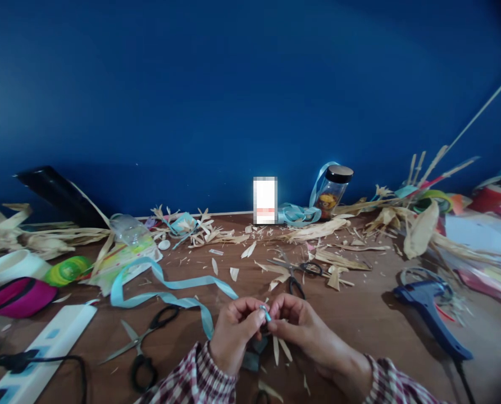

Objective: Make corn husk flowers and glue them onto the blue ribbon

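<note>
Smooth light-blue ribbon [177, 284], flat, loosely curved on brown table [360, 314]; papery dry husk pieces [324, 229], curled, scattered. Small shiny light-blue piece [268, 316] sits between fingertips of 2 hands: left hand [238, 328] pinches with thumb and index; right hand [296, 322] fingers narrow, thumb and index against its right side. Clear jar [333, 188], black lid, tilted, orange-brown contents [328, 201].

Dim, cool light overall; wall [191, 84] paler far left of the jar [331, 196], blackened in the corner far right of it; white patch [265, 196] just left of jar blown out, pixelated; glue gun [431, 311], nearer and right of jar, shadowed on its left; papers [478, 230] far right of jar stretched, smeared; small blue piece [268, 316], nearer and left of jar, soft in detail.
</note>
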### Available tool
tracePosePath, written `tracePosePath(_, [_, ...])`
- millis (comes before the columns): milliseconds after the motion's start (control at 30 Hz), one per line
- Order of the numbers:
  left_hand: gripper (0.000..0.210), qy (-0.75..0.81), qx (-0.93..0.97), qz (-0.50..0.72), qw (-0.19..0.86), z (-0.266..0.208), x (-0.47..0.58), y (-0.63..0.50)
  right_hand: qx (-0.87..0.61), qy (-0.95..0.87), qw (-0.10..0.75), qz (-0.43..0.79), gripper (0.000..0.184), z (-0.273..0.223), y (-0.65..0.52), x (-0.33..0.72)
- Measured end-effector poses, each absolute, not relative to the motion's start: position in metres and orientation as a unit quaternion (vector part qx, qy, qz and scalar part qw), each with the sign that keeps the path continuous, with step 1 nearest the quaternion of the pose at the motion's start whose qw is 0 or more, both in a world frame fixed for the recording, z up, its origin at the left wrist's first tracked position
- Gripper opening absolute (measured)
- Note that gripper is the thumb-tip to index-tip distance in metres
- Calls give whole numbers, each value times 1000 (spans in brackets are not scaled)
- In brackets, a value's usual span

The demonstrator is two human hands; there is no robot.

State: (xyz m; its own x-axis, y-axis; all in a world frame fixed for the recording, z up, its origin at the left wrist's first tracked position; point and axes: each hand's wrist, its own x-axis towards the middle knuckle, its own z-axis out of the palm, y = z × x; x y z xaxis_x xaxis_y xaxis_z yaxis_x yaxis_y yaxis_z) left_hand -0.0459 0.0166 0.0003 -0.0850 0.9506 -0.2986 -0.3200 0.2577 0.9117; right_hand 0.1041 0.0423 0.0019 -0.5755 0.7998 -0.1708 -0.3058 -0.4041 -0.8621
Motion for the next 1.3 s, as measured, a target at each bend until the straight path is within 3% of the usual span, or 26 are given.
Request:
tracePosePath(233, [35,487,261,531,643,5,-44,18,-265,-361,371,813,20,3,43,104])
tracePosePath(633, [25,476,311,523,635,-2,-46,15,-267,-372,362,812,21,2,43,105])
tracePosePath(933, [15,373,407,520,652,2,-50,15,-252,-354,250,865,25,4,42,113])
tracePosePath(1300, [19,358,430,520,645,8,-51,8,-209,-388,218,871,26,4,39,114])
